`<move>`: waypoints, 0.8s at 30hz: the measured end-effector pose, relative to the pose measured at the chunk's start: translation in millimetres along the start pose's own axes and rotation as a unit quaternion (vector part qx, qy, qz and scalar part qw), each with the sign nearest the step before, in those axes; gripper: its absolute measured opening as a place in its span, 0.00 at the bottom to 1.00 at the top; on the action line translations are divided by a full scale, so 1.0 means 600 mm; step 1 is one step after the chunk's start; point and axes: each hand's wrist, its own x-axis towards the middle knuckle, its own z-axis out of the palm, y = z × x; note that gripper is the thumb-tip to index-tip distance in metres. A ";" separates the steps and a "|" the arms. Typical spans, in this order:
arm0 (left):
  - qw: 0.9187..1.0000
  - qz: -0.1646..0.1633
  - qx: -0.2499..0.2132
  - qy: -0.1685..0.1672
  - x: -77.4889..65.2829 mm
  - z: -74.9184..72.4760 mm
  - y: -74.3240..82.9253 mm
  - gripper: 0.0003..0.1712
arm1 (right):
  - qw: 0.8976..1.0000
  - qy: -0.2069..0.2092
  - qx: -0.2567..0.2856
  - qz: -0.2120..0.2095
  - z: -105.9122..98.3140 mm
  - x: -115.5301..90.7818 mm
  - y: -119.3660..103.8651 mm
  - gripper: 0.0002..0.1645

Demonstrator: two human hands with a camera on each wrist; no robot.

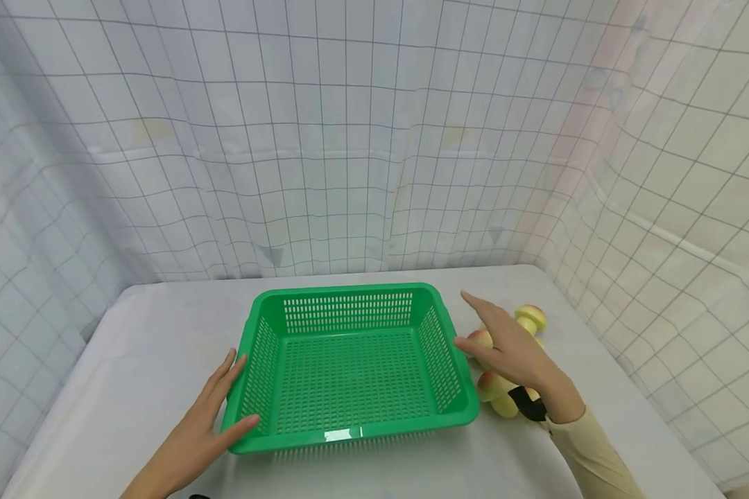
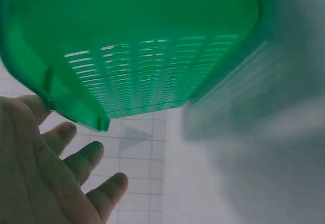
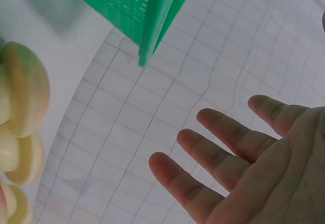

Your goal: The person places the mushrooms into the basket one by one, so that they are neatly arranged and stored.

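Observation:
A green plastic basket (image 1: pixel 349 374) with slotted walls and floor is in the middle of the head view, with nothing inside. My left hand (image 1: pixel 200 423) is at its left side, fingers extended and spread along the rim. In the left wrist view, one finger of the left hand (image 2: pixel 56 168) meets the edge of the basket (image 2: pixel 142 26). My right hand (image 1: pixel 512 346) is held off the basket's right side with straight fingers and holds nothing. Partly hidden below it are several yellow mushroom-shaped pieces (image 1: pixel 529 317) with reddish caps; they also show at the left of the right wrist view.
A white cloth covers the table (image 1: pixel 162 333). White curtains with a dark grid (image 1: pixel 349 138) stand behind the table and along both sides. A black band (image 1: pixel 527 403) is around the right wrist.

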 end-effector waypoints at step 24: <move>0.988 0.023 -0.147 0.042 -0.012 0.043 -0.030 0.44 | 0.982 0.049 0.010 0.184 -0.001 -0.121 0.101 0.41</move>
